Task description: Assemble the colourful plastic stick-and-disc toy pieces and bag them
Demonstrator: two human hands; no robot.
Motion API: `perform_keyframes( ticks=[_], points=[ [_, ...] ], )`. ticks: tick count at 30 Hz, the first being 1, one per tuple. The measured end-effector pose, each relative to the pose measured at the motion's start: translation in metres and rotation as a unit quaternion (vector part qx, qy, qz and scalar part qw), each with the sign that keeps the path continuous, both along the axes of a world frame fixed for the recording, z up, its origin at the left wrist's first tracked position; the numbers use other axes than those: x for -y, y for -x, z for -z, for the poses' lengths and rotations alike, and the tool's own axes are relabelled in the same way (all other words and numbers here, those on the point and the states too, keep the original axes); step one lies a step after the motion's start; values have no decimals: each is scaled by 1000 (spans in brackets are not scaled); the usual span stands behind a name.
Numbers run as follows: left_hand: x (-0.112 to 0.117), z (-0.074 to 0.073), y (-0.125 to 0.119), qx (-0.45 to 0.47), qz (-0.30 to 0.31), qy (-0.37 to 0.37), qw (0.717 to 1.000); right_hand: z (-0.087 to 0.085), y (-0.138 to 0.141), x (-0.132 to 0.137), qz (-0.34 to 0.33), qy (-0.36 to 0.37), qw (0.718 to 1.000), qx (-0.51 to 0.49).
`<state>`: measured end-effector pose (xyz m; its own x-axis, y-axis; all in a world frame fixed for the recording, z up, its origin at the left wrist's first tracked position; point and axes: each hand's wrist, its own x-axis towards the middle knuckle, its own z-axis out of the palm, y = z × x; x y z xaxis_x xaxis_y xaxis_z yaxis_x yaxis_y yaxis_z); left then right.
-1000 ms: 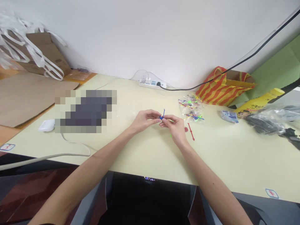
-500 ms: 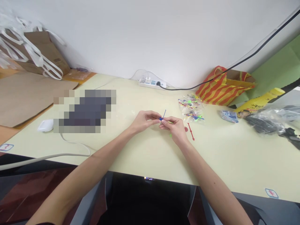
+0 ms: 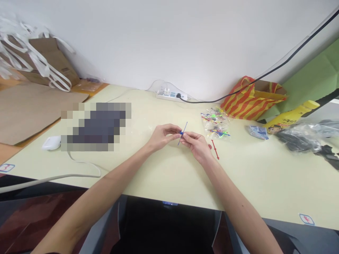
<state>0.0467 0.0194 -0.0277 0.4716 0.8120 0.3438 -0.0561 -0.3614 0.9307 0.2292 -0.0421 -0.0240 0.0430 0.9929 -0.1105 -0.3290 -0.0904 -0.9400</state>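
Observation:
Above the middle of the table, my left hand (image 3: 165,136) and my right hand (image 3: 196,144) meet with fingertips pinched. Between them is a small blue plastic piece with a thin blue arrow-like rod (image 3: 185,127) slanting up and down past the fingers. Both hands are closed on this blue piece; the fingertips hide most of its middle. To the right of my right hand lies a thin red plastic arrow (image 3: 215,149). A round red piece (image 3: 210,146) shows beside that hand, partly covered by it.
Clear bags of colourful small parts (image 3: 215,123) lie behind the hands. A striped paper bag (image 3: 251,98), a yellow bottle (image 3: 293,114) and a blue-white packet (image 3: 257,132) stand or lie at right. A power strip (image 3: 171,95) is by the wall, a white case (image 3: 51,142) at left.
The lower end of the blue rod now shows below the fingers. My right hand has shifted slightly, and the green piece seen beneath it before is now hidden.

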Motion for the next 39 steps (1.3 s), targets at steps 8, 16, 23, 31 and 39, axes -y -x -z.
perform_keyframes(
  ticks=[8,16,23,31,39],
  points=[
    [-16,8,13,-224,-110,-194,949,-16,-50,-1,158,-142,923,320],
    [-27,20,11,-300,-92,-230,921,-7,-65,-2,-6,-204,729,654],
    [-30,26,14,-322,-101,-253,907,7,-52,-5,-47,-198,694,691],
    [-7,1,6,-244,-89,-276,925,-5,-45,0,-33,-208,781,588],
    [7,-2,-2,-223,32,-321,920,-15,-32,9,-56,-195,900,387]
  ],
)
